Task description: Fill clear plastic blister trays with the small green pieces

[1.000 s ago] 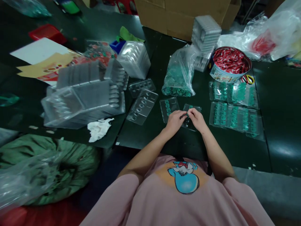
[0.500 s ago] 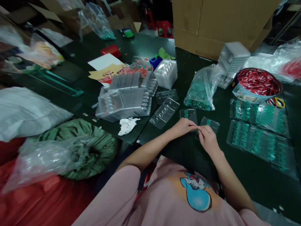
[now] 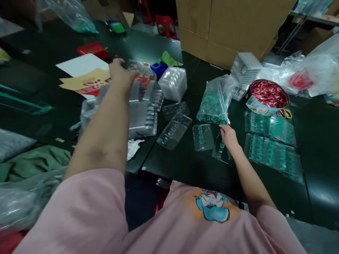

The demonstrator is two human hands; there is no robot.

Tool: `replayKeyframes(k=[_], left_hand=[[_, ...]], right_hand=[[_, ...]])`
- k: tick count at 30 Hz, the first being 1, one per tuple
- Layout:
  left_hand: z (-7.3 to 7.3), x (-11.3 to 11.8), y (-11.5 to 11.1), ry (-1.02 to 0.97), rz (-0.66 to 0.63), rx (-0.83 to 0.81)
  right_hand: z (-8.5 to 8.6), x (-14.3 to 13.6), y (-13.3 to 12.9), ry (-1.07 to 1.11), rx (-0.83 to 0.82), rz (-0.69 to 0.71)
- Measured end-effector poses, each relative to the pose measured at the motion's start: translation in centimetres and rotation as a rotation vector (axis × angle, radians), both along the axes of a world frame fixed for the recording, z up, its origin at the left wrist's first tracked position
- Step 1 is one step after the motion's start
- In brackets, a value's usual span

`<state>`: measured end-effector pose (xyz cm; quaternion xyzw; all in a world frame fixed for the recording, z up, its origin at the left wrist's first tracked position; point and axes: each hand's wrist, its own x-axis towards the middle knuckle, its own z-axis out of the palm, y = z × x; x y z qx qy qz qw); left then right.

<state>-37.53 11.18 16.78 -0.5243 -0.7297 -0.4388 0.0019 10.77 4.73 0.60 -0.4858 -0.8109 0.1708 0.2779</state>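
My left hand [image 3: 122,72] is stretched far forward over the stacks of clear plastic blister trays [image 3: 141,120], its fingers spread. It is close to a clear bag of red and green pieces [image 3: 144,76]; whether it touches anything I cannot tell. My right hand [image 3: 229,137] has its fingertips drawn together at the lower edge of a clear bag of green pieces [image 3: 212,106]. Anything between those fingertips is too small to make out. Just below them lies a clear blister tray [image 3: 221,151] with a row of cavities. Beside it is another tray with green pieces [image 3: 202,137].
Filled green trays [image 3: 272,153] lie to the right, below a round tin of red wrapped pieces [image 3: 268,95] and yellow-handled scissors [image 3: 286,113]. Further tray stacks [image 3: 173,83] stand behind. A large cardboard box [image 3: 230,31] rises at the far edge. White tissue [image 3: 134,148] lies near my left arm.
My hands, together over the small trays before, are now apart. The left has reached forward and left over the stacks; the right has moved up to the green bag's edge. My view has shifted right.
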Motion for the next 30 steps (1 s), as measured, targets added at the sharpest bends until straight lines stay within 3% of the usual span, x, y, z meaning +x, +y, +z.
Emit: replayKeyframes(k=[1, 2, 4, 7, 11, 14, 16, 18, 22, 27, 30], left_hand=[[-0.7, 0.3, -0.6, -0.033, 0.158, -0.046], [-1.4, 1.1, -1.5, -0.016, 0.199, -0.044], [-2.9, 4.5, -4.0, 0.058, 0.044, 0.008], [-5.6, 11.7, -9.0, 0.024, -0.204, 0.122], [-10.7, 20.5, -14.3, -0.247, -0.533, -0.075], [-14.2, 24.4, -15.3, -0.442, -0.535, -0.180], [-15.6, 26.1, -14.9, -0.566, -0.495, -0.227], [-16.2, 27.4, -14.1, -0.689, -0.478, -0.229], [-15.8, 29.7, -12.7, -0.877, -0.527, -0.169], [-15.4, 31.1, -12.1, -0.855, -0.545, -0.176], [-15.7, 31.0, -11.4, -0.797, -0.497, -0.186]], right_hand=[[-0.2, -0.2, 1.1, -0.062, -0.012, -0.061], [-0.4, -0.5, 2.0, -0.125, -0.030, -0.110], [-0.8, -0.9, 3.6, -0.235, -0.069, -0.164], [-1.3, -1.1, 4.7, -0.323, -0.081, -0.189], [-1.6, -0.7, 5.0, -0.307, -0.117, -0.200], [-1.4, -0.5, 4.6, -0.145, -0.172, -0.195], [-1.2, -0.6, 3.8, 0.077, -0.222, -0.166], [-0.9, -1.1, 2.6, 0.358, -0.312, -0.119], [-0.3, -2.1, -0.3, 0.783, -0.512, -0.011], [0.6, -1.9, -2.5, 0.877, -0.618, 0.086], [0.8, -1.2, -2.9, 0.923, -0.690, 0.049]])
